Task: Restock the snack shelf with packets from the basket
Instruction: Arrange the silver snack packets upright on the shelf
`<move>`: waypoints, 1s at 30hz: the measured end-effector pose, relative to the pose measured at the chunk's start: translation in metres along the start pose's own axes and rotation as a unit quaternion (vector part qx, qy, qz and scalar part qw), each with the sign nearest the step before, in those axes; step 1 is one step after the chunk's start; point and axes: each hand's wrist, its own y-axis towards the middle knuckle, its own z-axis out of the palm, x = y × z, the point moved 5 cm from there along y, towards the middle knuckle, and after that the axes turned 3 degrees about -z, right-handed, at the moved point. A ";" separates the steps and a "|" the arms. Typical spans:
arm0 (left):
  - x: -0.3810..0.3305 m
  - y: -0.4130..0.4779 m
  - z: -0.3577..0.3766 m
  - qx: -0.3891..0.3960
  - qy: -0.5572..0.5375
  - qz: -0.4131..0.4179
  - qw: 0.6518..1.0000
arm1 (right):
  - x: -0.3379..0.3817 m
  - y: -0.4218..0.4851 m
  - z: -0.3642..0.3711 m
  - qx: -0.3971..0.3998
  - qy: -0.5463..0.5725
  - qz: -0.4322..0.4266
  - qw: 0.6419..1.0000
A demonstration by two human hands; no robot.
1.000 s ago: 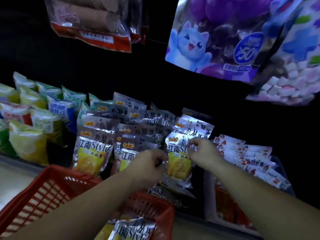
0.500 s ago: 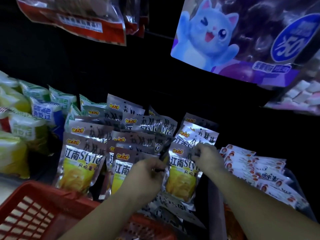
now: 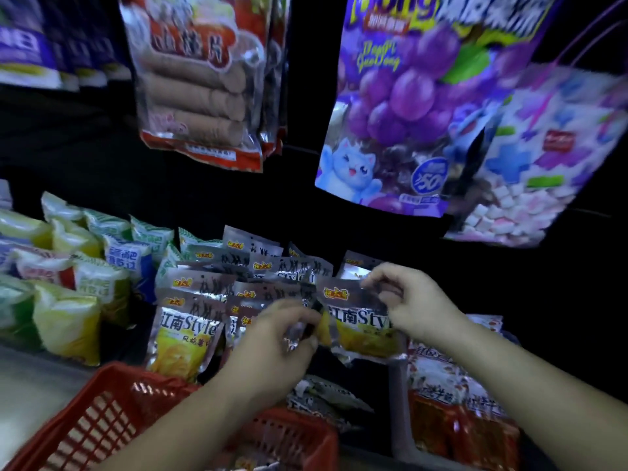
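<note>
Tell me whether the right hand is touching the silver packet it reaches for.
Touching. The head view shows the right hand pinching the silver packet at its top edge.

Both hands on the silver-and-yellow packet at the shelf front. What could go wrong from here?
1. The packet is held only at its edges: the left hand pinches its left side and the right hand its top corner. It could slip down onto the loose packets lying below.
2. The standing rows are packed tightly and overlap. Pushing this one in could topple its neighbours.
</note>
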 end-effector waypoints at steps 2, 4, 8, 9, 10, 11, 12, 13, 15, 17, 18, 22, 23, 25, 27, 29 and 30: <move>-0.021 -0.019 -0.017 0.007 -0.036 0.020 0.999 | 0.044 -0.027 -0.006 0.012 0.033 -0.021 0.999; -0.038 -0.038 -0.029 0.006 -0.104 0.024 0.994 | 0.077 -0.049 -0.011 -0.020 0.109 -0.044 0.993; -0.054 -0.074 -0.056 -0.070 -0.203 0.011 0.977 | 0.104 -0.076 -0.007 -0.164 0.343 -0.007 0.925; -0.054 -0.081 -0.061 -0.080 -0.221 -0.008 0.972 | 0.105 -0.082 0.001 -0.168 0.392 0.009 0.905; -0.055 -0.088 -0.066 -0.087 -0.234 -0.026 0.968 | 0.107 -0.089 0.010 -0.157 0.414 0.010 0.897; -0.056 -0.094 -0.072 -0.096 -0.237 -0.034 0.966 | 0.110 -0.095 0.018 -0.134 0.406 0.001 0.904; -0.056 -0.098 -0.077 -0.106 -0.233 -0.037 0.966 | 0.112 -0.101 0.029 -0.094 0.384 -0.004 0.918; -0.056 -0.102 -0.081 -0.119 -0.229 -0.037 0.965 | 0.113 -0.105 0.042 -0.042 0.368 -0.004 0.929; -0.054 -0.105 -0.086 -0.149 -0.238 -0.039 0.959 | 0.108 -0.109 0.063 0.027 0.380 0.014 0.925; -0.051 -0.107 -0.089 -0.160 -0.263 -0.042 0.951 | 0.100 -0.106 0.072 0.026 0.401 0.037 0.915; -0.052 -0.108 -0.088 -0.147 -0.275 -0.048 0.949 | 0.097 -0.104 0.074 0.018 0.411 0.044 0.910; -0.049 -0.107 -0.076 -0.038 -0.304 -0.074 0.949 | 0.092 -0.100 0.074 -0.029 0.439 0.072 0.895; -0.045 -0.104 -0.074 -0.038 -0.281 -0.075 0.956 | 0.093 -0.101 0.074 -0.036 0.415 0.063 0.907; -0.042 -0.103 -0.074 -0.072 -0.270 -0.064 0.958 | 0.100 -0.103 0.074 -0.028 0.330 0.024 0.943; -0.040 -0.103 -0.072 -0.092 -0.282 -0.050 0.954 | 0.109 -0.104 0.071 -0.022 0.271 -0.017 0.962; -0.043 -0.106 -0.073 -0.105 -0.249 -0.022 0.963 | 0.111 -0.104 0.067 -0.030 0.248 -0.043 0.967; -0.043 -0.107 -0.074 -0.120 -0.220 -0.010 0.968 | 0.111 -0.105 0.067 -0.033 0.238 -0.056 0.969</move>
